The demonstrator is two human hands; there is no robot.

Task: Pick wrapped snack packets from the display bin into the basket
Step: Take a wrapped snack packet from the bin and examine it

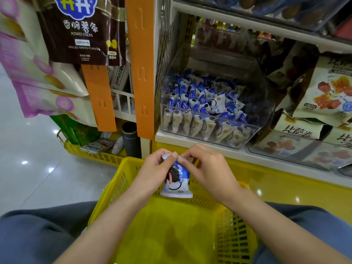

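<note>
A blue and white wrapped snack packet (177,181) hangs upright over the far rim of the yellow basket (234,231). My left hand (155,170) pinches its top seal at the left, and my right hand (207,168) pinches the same seal at the right. Above them, a clear display bin (207,130) on the shelf holds several more blue and white packets (200,101). The basket's floor shows bare yellow plastic between my forearms.
Orange hanging strips (142,73) and a brown potato-stick bag (80,29) hang at the left. Boxed snacks (323,96) stack to the right of the bin. A second yellow basket (89,151) with small items sits on the shiny floor at the left.
</note>
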